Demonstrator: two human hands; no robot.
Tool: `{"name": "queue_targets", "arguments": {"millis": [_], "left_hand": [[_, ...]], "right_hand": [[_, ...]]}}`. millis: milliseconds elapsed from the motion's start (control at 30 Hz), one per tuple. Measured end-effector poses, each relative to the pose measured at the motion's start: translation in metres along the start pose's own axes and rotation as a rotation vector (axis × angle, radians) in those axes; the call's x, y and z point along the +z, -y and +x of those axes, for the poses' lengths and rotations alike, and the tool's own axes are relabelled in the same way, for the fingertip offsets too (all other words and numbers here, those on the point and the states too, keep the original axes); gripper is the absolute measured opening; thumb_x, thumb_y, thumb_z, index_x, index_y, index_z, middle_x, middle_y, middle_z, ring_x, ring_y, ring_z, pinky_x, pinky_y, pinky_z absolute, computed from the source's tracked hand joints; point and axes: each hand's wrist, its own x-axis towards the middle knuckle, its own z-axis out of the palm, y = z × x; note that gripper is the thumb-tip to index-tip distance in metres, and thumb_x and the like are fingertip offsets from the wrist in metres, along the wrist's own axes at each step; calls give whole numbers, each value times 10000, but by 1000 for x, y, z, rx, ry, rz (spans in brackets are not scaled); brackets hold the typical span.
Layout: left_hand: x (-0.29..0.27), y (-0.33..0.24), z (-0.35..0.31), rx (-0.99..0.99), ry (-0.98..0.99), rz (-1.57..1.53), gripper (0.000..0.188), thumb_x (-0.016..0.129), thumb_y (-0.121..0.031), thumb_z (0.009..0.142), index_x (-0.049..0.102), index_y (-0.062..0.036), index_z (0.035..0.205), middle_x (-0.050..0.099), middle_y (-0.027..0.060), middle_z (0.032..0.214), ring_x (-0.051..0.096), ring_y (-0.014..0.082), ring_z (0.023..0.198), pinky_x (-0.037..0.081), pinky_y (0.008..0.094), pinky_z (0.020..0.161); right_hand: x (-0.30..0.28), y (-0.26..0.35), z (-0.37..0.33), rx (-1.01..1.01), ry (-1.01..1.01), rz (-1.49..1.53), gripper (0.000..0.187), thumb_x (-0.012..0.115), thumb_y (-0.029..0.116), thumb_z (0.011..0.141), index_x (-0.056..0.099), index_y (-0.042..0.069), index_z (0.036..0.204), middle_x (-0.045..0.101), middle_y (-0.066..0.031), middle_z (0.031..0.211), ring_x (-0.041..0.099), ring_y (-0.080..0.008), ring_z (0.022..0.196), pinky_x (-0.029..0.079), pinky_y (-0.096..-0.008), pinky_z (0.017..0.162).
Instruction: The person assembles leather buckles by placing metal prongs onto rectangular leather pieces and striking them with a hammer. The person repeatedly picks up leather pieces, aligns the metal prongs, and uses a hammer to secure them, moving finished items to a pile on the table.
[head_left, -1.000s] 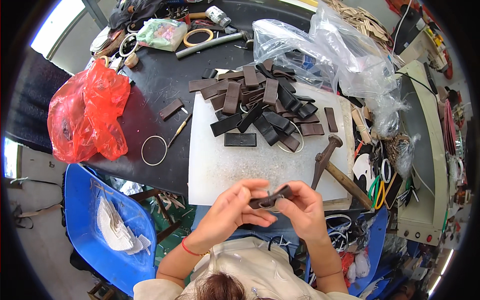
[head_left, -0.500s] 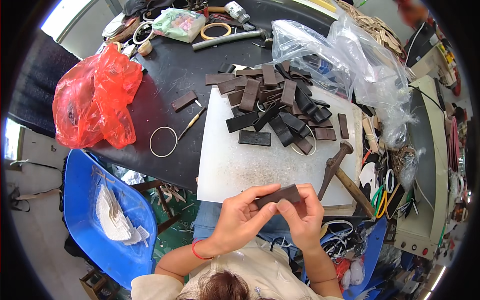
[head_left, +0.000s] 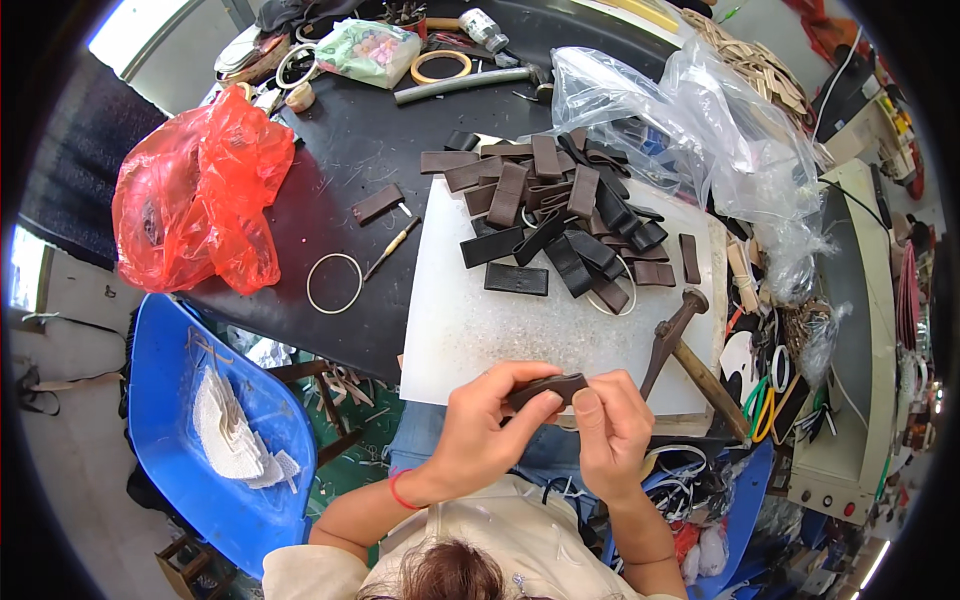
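Note:
A small dark brown leather loop (head_left: 562, 384) is pinched between my two hands at the near edge of the white board (head_left: 465, 330). My left hand (head_left: 487, 425) has its fingers closed on the left end, the thumb on the near side. My right hand (head_left: 617, 430) grips the right end with thumb and fingers. The loop's narrow edge faces up, and the fingers hide part of it. Beyond the hands, a heap of brown and black leather loops (head_left: 508, 193) covers the far half of the board. One black loop (head_left: 516, 279) lies flat at its near side.
A hammer (head_left: 713, 388) with a wooden handle lies at the board's right edge. Left on the black table are a thin ring (head_left: 334, 283), a wooden-handled tool (head_left: 392, 250) and a red plastic bag (head_left: 200, 190). Clear plastic (head_left: 700, 120) sits far right; a blue bin (head_left: 170, 430) stands lower left.
The leather loop has turned in my fingers, from its broad face showing to its narrow edge showing. Both hands keep their grip. The view has shifted slightly.

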Motion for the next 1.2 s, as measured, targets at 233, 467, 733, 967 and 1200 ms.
{"name": "queue_targets", "arguments": {"millis": [233, 467, 733, 967, 1200], "left_hand": [[-22, -13, 6, -259, 324, -403, 393, 537, -138, 991, 452, 31, 1336, 617, 142, 1126, 670, 183, 923, 561, 292, 801], [-21, -21, 7, -278, 177, -290, 402, 557, -138, 981, 476, 52, 1327, 625, 135, 1128, 658, 180, 981, 556, 278, 873], [-21, -16, 4, -280, 146, -355, 391, 563, -127, 975, 478, 43, 1317, 625, 130, 1105, 651, 165, 986, 558, 283, 878], [-49, -11, 11, 4, -100, 12, 309, 593, -33, 920, 527, 7, 1219, 576, 40, 1026, 564, 75, 825, 500, 226, 720], [-200, -19, 52, 404, -898, 1362, 237, 577, -51, 891, 635, -18, 1118, 624, 81, 1009, 582, 210, 853, 466, 327, 787]], "right_hand": [[-21, -13, 10, -81, 93, 228, 241, 665, 115, 896, 663, -3, 1106, 640, -108, 919, 604, -164, 763, 479, -264, 668], [-23, -18, 7, 106, 148, 346, 507, 796, 52, 744, 619, 18, 1217, 625, -112, 1088, 623, -175, 936, 516, -318, 799], [-23, -12, 16, -152, 213, -1, 480, 822, 11, 677, 668, 32, 1132, 634, -108, 1053, 627, -199, 932, 523, -302, 785], [0, -9, 35, -177, 193, -175, 387, 774, 77, 764, 668, 64, 1136, 608, -98, 1076, 621, -255, 953, 516, -328, 823], [-1, -42, 76, -239, -13, -515, 369, 732, 94, 793, 625, 29, 1140, 564, -113, 1011, 557, -292, 887, 474, -379, 757]]}}
